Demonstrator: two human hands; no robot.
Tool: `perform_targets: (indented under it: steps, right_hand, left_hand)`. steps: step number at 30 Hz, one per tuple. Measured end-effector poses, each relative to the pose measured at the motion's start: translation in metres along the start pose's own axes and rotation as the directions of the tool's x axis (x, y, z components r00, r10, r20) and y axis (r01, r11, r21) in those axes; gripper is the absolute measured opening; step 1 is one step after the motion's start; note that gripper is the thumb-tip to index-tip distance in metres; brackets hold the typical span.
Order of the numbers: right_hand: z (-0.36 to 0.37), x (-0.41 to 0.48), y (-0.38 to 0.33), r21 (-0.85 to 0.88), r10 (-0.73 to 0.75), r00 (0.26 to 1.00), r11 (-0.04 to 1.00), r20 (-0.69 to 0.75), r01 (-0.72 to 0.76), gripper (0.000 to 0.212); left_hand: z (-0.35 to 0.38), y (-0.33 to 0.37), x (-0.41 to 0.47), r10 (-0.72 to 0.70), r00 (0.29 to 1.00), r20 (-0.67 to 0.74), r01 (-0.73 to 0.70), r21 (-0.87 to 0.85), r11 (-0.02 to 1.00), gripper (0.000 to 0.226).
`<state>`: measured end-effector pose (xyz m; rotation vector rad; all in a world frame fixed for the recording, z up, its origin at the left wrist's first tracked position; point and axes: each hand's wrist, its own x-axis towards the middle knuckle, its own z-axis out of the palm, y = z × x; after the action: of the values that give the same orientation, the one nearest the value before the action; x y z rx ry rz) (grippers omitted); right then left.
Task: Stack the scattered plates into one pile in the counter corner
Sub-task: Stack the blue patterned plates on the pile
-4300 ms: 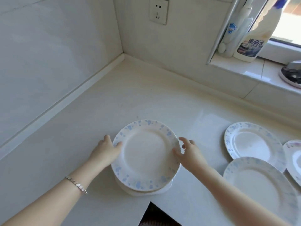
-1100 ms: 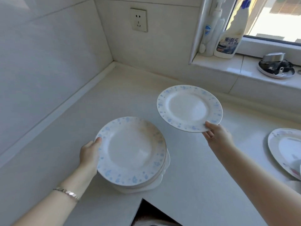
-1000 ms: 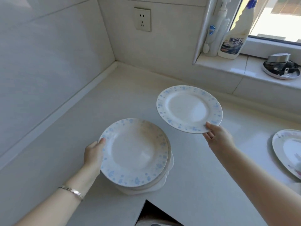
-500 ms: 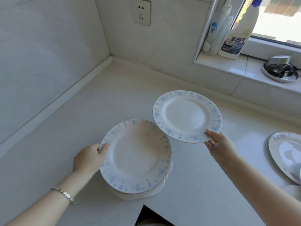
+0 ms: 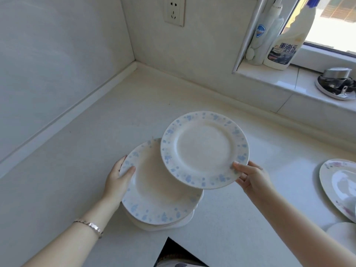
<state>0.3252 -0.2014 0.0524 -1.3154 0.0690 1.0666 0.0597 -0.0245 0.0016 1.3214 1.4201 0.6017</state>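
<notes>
Your right hand [image 5: 252, 178] has carried the blue-speckled plate [image 5: 204, 149] leftward since half a second ago; it now hangs at frame centre, overlapping the upper right of the pile [image 5: 159, 201]. Those fingers [image 5: 238, 165] pinch its lower-right rim. Your left hand [image 5: 117, 180] grips the pile's left edge, thumb on top, on the surface [image 5: 77, 151] low in frame. A spare plate [image 5: 339, 182] lies at the right edge.

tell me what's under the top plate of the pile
Rims of more white plates peek out below the top plate; their faces and count are covered by it and the held plate.
</notes>
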Motion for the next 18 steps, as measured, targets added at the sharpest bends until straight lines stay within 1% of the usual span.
perform_targets:
  steps: [6,9,11,13,14,15,16,17,18]
  right_hand:
    - [0.007,-0.009,0.024,-0.203,0.029,0.996,0.979,0.088,-0.01,0.023]
    - [0.014,-0.01,0.033,-0.266,0.055,0.992,0.964,0.113,-0.023,0.022]
    - [0.019,-0.011,0.037,-0.3,0.06,0.992,0.954,0.112,-0.024,0.022]
    - [0.027,-0.014,0.041,-0.382,0.012,0.996,0.924,0.088,0.023,0.021]
    - [0.031,-0.015,0.043,-0.483,-0.048,0.996,0.872,0.072,0.077,0.017]
    - [0.034,-0.014,0.046,-0.62,-0.118,0.991,0.773,0.067,0.134,0.011]
    - [0.037,-0.015,0.048,-0.748,-0.173,0.982,0.641,0.075,0.17,0.008]
    - [0.04,-0.015,0.052,-0.839,-0.201,0.976,0.514,0.086,0.18,0.011]
    - [0.043,-0.015,0.055,-0.884,-0.208,0.974,0.432,0.093,0.176,0.016]
  left_hand:
    - [-0.003,0.002,-0.005,-0.018,1.0,0.001,0.018,-0.174,0.985,0.044]
    - [-0.001,0.003,-0.007,-0.036,0.999,0.01,0.037,-0.267,0.963,0.04]
    - [0.0,0.002,-0.006,-0.04,0.999,0.005,0.04,-0.277,0.96,0.038]
    - [0.0,0.0,-0.004,-0.032,0.999,0.004,0.032,-0.276,0.961,0.037]
    - [0.0,-0.001,-0.004,-0.028,1.0,0.004,0.028,-0.281,0.959,0.036]
    - [-0.001,-0.001,-0.004,-0.03,1.0,0.002,0.029,-0.286,0.958,0.036]
    - [0.0,-0.001,-0.004,-0.028,1.0,-0.001,0.027,-0.291,0.956,0.036]
    - [0.0,-0.001,-0.004,-0.029,1.0,-0.012,0.024,-0.291,0.956,0.036]
    - [0.001,0.0,-0.005,-0.021,0.999,-0.024,0.013,-0.287,0.958,0.037]
